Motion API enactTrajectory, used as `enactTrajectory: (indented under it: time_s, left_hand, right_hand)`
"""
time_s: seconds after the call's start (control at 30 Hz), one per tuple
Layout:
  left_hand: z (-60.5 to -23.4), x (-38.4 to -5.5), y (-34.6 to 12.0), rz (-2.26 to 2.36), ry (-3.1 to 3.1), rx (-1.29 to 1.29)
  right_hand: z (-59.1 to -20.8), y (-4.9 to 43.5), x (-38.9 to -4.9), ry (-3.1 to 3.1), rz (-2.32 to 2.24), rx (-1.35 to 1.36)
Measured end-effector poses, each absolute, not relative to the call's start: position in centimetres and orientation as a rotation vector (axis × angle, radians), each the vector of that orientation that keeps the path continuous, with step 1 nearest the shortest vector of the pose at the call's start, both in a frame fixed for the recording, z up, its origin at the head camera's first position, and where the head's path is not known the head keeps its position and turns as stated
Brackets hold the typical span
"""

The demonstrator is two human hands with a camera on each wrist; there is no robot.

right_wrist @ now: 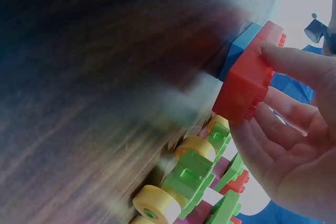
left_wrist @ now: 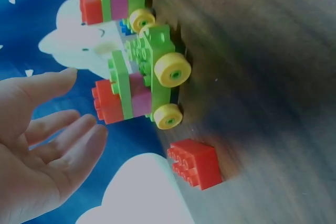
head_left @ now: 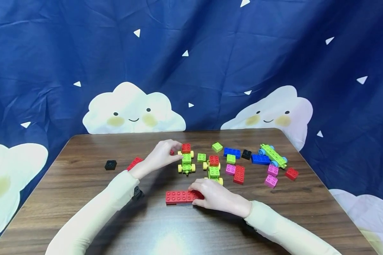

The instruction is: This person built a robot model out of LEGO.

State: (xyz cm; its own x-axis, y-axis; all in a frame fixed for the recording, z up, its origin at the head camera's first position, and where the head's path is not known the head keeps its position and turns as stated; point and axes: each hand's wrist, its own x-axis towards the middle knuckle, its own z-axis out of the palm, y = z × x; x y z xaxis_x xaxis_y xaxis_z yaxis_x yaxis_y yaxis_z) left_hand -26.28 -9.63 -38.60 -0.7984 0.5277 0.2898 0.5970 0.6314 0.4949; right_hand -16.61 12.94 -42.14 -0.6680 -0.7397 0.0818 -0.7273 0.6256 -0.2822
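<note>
My right hand [head_left: 217, 195] grips one end of a row of red bricks [head_left: 176, 197], thumb on the near side and fingers on the far side. A blue brick [right_wrist: 240, 48] sits under the red ones in the right wrist view. My left hand [head_left: 161, 156] is held beside a green toy car [head_left: 186, 160] with yellow wheels and a red brick on top. In the left wrist view its thumb and fingers are spread apart with nothing between them. A loose red brick [left_wrist: 195, 164] lies near that car. A second similar car [head_left: 214, 171] stands just beyond my right hand.
A black brick [head_left: 110, 165] and a red brick [head_left: 134, 163] lie on the left. Right of the cars are blue bricks [head_left: 232, 152], pink bricks [head_left: 271, 181], a red brick [head_left: 238, 174] and a green car base [head_left: 273, 155] with blue wheels. A cloud-patterned cloth [head_left: 204, 71] hangs behind the wooden table [head_left: 67, 198].
</note>
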Motion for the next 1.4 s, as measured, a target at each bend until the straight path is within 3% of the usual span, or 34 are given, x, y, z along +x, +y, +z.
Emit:
enactTrajectory:
  time_s: [0.57, 1.4]
  left_hand:
    - [-38.7, -28.8, -8.1, -0.655, -2.870, -0.914]
    - [-38.3, -26.5, -9.4, -0.660, -2.882, -1.059]
  right_hand:
    - [-42.0, 12.3, -16.5, 2.772, -0.434, -1.248]
    - [-41.8, 13.1, -15.7, 2.785, -0.466, -1.282]
